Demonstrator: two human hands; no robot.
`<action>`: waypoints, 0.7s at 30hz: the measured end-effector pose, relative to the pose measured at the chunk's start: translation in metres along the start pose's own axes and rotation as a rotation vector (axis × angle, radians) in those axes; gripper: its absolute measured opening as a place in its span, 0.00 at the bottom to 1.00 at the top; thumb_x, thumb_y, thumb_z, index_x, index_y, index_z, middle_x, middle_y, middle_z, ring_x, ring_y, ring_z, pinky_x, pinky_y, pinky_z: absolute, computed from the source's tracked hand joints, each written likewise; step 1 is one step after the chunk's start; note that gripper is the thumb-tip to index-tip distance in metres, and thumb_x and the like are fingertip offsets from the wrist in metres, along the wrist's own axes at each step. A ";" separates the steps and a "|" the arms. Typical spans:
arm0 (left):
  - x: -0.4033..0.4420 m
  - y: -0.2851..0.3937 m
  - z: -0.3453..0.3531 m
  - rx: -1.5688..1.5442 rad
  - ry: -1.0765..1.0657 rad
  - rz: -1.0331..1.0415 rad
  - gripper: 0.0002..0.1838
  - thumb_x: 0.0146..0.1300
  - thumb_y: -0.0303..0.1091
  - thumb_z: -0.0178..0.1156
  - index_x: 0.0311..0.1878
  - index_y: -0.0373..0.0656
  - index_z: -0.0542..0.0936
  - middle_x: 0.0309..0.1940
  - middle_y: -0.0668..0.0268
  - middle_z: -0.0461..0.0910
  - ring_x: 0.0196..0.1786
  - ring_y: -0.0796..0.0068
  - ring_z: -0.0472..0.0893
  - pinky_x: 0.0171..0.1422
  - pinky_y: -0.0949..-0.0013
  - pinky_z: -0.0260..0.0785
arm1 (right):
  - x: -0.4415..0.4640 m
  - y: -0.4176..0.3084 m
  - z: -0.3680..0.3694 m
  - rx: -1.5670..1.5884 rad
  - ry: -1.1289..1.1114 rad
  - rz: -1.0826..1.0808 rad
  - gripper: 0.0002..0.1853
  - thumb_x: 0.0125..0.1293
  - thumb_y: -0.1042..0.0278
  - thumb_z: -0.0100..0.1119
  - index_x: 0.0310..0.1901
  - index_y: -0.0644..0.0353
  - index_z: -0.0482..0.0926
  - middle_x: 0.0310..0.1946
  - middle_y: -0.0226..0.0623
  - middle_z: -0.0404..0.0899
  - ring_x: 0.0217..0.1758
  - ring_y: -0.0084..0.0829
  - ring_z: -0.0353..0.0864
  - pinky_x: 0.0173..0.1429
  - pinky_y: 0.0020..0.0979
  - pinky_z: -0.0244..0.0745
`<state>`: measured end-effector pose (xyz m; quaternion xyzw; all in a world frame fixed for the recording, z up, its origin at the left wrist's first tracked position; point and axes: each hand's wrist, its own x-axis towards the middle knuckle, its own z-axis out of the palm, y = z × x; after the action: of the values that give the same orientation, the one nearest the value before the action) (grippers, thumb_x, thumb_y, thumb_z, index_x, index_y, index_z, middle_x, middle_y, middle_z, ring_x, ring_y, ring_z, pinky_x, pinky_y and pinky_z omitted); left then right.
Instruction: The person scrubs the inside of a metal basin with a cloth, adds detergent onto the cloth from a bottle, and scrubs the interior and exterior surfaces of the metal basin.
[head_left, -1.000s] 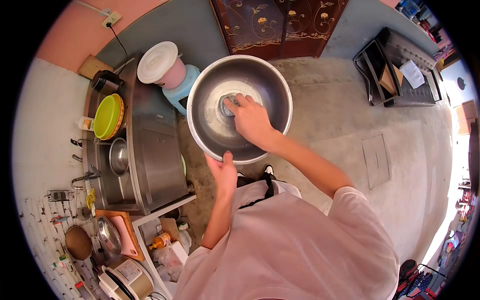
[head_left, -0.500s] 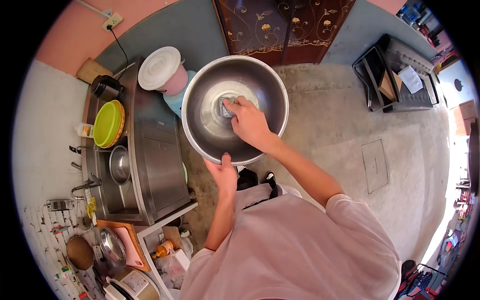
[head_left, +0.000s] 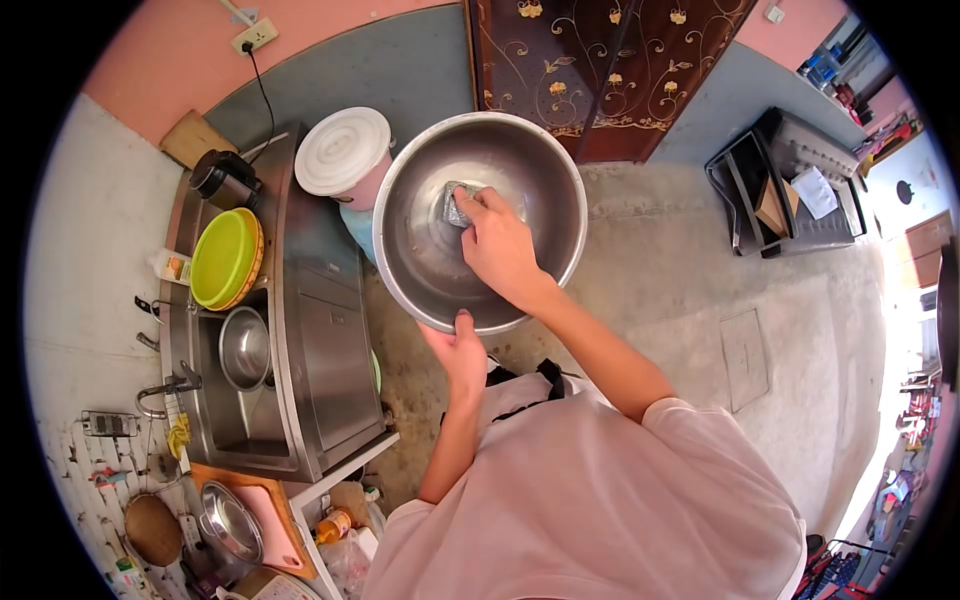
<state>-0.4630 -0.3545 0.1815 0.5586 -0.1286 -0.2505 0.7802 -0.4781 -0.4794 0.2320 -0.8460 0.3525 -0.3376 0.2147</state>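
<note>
A large steel basin (head_left: 540,190) is held up in front of my body, its opening facing me. My left hand (head_left: 460,352) grips the near rim, with the thumb over the edge and the other fingers hidden beneath. Inside the basin, my right hand (head_left: 497,240) presses a small silvery-grey scrubbing pad (head_left: 457,203) on the bottom, fingers closed on it. The pad lies a little left of the basin's centre and is partly covered by the fingers.
At the left, a steel sink unit (head_left: 320,340) holds a smaller metal bowl (head_left: 245,348) and a yellow-green basin (head_left: 222,258). A lidded pink bucket (head_left: 343,152) stands behind. On the floor at the back right is a black rack (head_left: 790,190).
The view has shifted, showing more of the door. My right hand and the pad have moved slightly up inside the basin. My left hand keeps its grip on the rim.
</note>
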 end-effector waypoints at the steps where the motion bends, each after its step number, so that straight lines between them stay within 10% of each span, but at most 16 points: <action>1: 0.003 0.003 -0.002 0.005 0.013 0.013 0.32 0.57 0.17 0.49 0.66 0.36 0.53 0.58 0.59 0.64 0.56 0.72 0.67 0.62 0.72 0.56 | 0.001 -0.004 0.006 -0.004 0.002 -0.007 0.25 0.51 0.79 0.50 0.55 0.61 0.71 0.39 0.43 0.71 0.43 0.43 0.75 0.42 0.39 0.74; 21: 0.019 0.027 -0.059 -0.180 0.116 -0.069 0.30 0.56 0.18 0.48 0.64 0.35 0.56 0.57 0.60 0.66 0.55 0.72 0.67 0.62 0.73 0.55 | 0.026 -0.059 0.043 -0.152 -0.301 -0.188 0.25 0.50 0.76 0.51 0.54 0.60 0.73 0.39 0.42 0.74 0.43 0.42 0.76 0.45 0.38 0.74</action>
<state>-0.4122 -0.3097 0.1851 0.5039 -0.0409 -0.2548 0.8243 -0.4071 -0.4542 0.2496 -0.9299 0.2604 -0.1981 0.1682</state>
